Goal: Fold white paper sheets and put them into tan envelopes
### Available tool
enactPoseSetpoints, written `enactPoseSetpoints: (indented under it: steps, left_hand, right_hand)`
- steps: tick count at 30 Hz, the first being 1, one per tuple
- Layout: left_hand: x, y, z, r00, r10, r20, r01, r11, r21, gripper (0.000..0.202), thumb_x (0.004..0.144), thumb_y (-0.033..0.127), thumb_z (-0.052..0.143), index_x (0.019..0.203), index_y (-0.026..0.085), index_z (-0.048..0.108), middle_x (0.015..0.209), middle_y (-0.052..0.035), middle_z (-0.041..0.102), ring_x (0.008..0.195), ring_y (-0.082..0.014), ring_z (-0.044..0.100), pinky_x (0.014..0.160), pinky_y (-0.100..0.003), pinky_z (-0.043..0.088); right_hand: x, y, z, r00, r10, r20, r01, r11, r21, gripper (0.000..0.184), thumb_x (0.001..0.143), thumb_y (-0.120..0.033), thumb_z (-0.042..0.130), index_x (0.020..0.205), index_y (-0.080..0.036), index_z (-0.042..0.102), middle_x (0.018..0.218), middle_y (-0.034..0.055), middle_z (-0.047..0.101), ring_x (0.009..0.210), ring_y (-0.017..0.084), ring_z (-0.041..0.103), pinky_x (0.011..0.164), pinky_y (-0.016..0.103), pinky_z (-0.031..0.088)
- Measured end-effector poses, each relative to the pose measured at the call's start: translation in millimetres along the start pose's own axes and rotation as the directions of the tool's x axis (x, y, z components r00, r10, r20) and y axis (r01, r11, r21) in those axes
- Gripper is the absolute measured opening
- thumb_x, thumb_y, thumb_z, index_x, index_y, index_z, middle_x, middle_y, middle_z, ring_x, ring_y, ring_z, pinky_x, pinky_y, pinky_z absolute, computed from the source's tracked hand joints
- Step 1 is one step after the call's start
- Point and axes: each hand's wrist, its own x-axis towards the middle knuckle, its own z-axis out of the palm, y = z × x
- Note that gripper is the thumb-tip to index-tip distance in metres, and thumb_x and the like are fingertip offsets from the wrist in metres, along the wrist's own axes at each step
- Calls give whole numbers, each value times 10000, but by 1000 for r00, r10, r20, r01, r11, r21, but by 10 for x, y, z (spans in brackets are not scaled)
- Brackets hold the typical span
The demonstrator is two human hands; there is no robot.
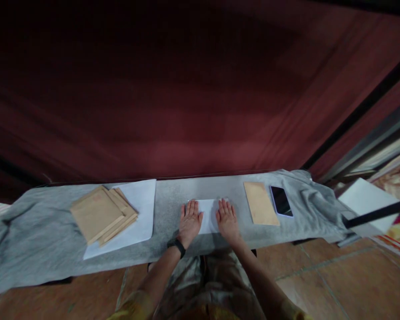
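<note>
A white sheet of paper (pixel 208 216), apparently folded, lies on the grey cloth in front of me. My left hand (pixel 189 221) rests flat on its left side, fingers stretched out and pointing away from me. On the right side of the paper my right hand (pixel 227 220) lies flat too, its fingers slightly spread. Both palms cover parts of the sheet, so its side edges are mostly hidden. To the right of my right hand is a single brown envelope (pixel 260 203), apart from it.
A grey cloth (pixel 173 195) covers the long narrow table. Several brown envelopes (pixel 98 213) are piled at the left, partly over a large white sheet (pixel 143 209). A phone (pixel 282 201) lies at the right. A dark red panel (pixel 200 124) rises along the back edge.
</note>
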Motion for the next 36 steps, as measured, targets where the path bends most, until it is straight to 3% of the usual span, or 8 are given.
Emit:
enactPoseSetpoints:
  steps: [3, 7, 13, 21, 26, 29, 32, 36]
  left_hand:
    - [52, 129, 9, 999, 38, 4, -38, 999, 13, 555, 1041, 322, 280, 1528, 103, 433, 1599, -147, 409, 1524, -274, 305, 1273, -507, 153]
    - [89, 211, 84, 998, 61, 11, -60, 998, -20, 534, 1041, 313, 294, 1543, 184, 423, 1612, -92, 403, 1524, -250, 310, 1265, -498, 193]
    - [30, 67, 99, 999, 23, -23, -22, 999, 33, 578, 1040, 359, 301, 1546, 97, 397, 1623, -151, 355, 1526, -267, 302, 1247, -487, 250]
    - [-131, -120, 38, 997, -38, -73, 41, 999, 37, 629, 1036, 437, 299, 1538, 72, 402, 1588, -169, 414, 1511, -275, 336, 1235, -471, 281]
    - [-244, -198, 20, 992, -47, -117, 52, 998, 36, 627, 1036, 425, 286, 1521, 52, 422, 1570, -185, 437, 1493, -293, 370, 1223, -495, 299]
    - [-327, -78, -1, 983, -46, -180, 53, 998, 31, 614, 1039, 384, 278, 1517, 24, 416, 1580, -202, 416, 1507, -317, 336, 1234, -540, 263]
    - [-443, 154, 12, 975, 59, -213, -59, 998, 4, 571, 1038, 319, 282, 1548, 80, 380, 1611, -145, 389, 1533, -278, 283, 1247, -521, 252]
    - [-638, 328, 71, 970, 146, -197, -152, 988, -18, 555, 1034, 303, 316, 1547, 101, 384, 1610, -136, 398, 1518, -255, 320, 1231, -478, 312]
  right_hand:
    - [47, -139, 31, 997, -74, 33, 72, 996, 45, 473, 1066, -313, 362, 1493, -164, 502, 1573, 100, 460, 1455, 265, 423, 1207, 458, 273]
    - [69, -166, 68, 996, -80, 50, 78, 996, 43, 481, 1067, -341, 369, 1511, -189, 480, 1575, 97, 454, 1449, 273, 432, 1203, 479, 273]
    - [44, 20, 55, 1000, -20, 11, 20, 1000, -9, 527, 1063, -372, 373, 1534, -144, 440, 1576, 136, 441, 1435, 283, 448, 1189, 465, 292]
    - [-37, 317, -48, 998, 31, 54, -28, 999, -43, 571, 1065, -402, 331, 1546, -105, 409, 1590, 140, 421, 1452, 305, 417, 1197, 490, 283]
    - [-152, 298, -76, 997, 79, -22, -80, 996, -27, 568, 1061, -350, 318, 1546, -64, 393, 1590, 191, 406, 1473, 318, 386, 1187, 514, 306]
    - [-328, 104, -66, 999, -23, -49, 25, 999, 31, 556, 1059, -315, 322, 1565, -87, 357, 1606, 171, 391, 1492, 287, 363, 1189, 489, 324]
    - [-535, -119, -52, 988, -150, -22, 152, 985, 82, 537, 1057, -344, 359, 1546, -126, 406, 1584, 125, 446, 1480, 235, 388, 1199, 426, 337]
    - [-720, -191, -83, 978, -192, -76, 197, 978, 63, 501, 1049, -345, 406, 1505, -149, 473, 1515, 117, 539, 1432, 227, 459, 1224, 432, 301]
